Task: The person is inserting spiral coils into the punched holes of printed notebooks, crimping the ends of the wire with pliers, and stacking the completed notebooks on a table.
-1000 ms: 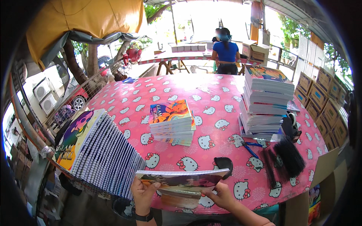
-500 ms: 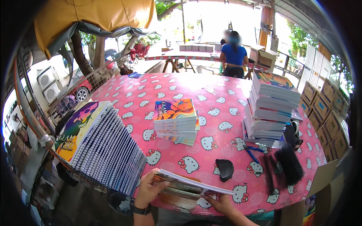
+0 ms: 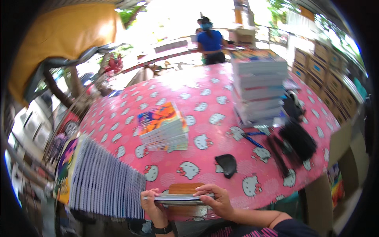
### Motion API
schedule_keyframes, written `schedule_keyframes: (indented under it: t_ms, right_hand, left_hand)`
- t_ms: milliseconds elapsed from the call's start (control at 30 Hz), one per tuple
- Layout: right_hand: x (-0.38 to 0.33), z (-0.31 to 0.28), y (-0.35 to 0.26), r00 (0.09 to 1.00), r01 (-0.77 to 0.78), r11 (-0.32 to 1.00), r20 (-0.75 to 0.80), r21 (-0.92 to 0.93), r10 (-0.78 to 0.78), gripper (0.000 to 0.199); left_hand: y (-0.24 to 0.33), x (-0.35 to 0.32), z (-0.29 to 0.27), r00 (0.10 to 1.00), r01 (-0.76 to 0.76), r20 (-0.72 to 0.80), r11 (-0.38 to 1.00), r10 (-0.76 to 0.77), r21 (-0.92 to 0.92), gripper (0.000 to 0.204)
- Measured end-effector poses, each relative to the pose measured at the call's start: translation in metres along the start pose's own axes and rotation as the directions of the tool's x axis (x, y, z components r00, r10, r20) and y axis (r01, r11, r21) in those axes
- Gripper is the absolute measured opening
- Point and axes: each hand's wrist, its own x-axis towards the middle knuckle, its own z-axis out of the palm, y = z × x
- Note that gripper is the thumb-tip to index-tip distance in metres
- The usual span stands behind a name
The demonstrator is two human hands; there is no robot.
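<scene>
My left hand (image 3: 152, 202) is closed on the left end of a thin bundle of sheets (image 3: 177, 197), seen edge-on at the table's near edge. My right hand (image 3: 216, 200) grips its right end, thumb at the near side and fingers over the top. A brown wooden block (image 3: 186, 188) shows just behind the bundle. Left of my hands leans a long row of coil-bound notebooks (image 3: 106, 181) with a colourful cover. Farther off lies a fanned, low stack of colourful-covered books (image 3: 162, 128). A curved black object (image 3: 226, 165) lies right of the block.
A tall stack of books (image 3: 260, 91) stands at the right of the pink patterned table (image 3: 205, 160). Near it are blue-handled pliers (image 3: 252, 139) and black plastic coils (image 3: 297, 141). Cardboard boxes (image 3: 321, 75) are piled beyond the right edge. A person in blue (image 3: 211, 41) stands at a far table.
The bundle has turned from tilted to level and edge-on. My right hand has come up onto its right end. The view has shifted and tilted, with some blur.
</scene>
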Motion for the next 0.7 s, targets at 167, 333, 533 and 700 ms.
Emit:
schedule_keyframes:
  t_ms: [167, 333, 533, 700]
  right_hand:
    - [0.012, 0.009, 0.008, 0.991, 0.096, 0.987, -0.078, -0.13, -0.106, 0.02]
    - [0.033, -0.003, 0.006, 1.0, 0.017, 1.0, -0.024, 0.024, -0.017, 0.02]
    - [0.04, -0.128, -0.02, 0.958, -0.075, 0.632, -0.23, -0.772, -0.168, 0.035]
    - [0.007, -0.248, -0.021, 0.757, -0.619, -0.103, -0.557, -0.779, -0.341, 0.041]
  left_hand:
    - [-0.022, 0.013, 0.023, 0.977, -0.206, -0.094, 0.968, 0.193, -0.146, 0.023]
    - [-0.021, 0.031, 0.033, 0.992, -0.076, -0.109, 0.981, 0.058, -0.176, 0.034]
    - [-0.017, 0.035, 0.018, 0.998, -0.067, 0.01, 0.998, 0.067, -0.008, 0.038]
    - [-0.022, 0.028, 0.016, 0.997, -0.065, -0.056, 0.99, 0.058, -0.128, 0.035]
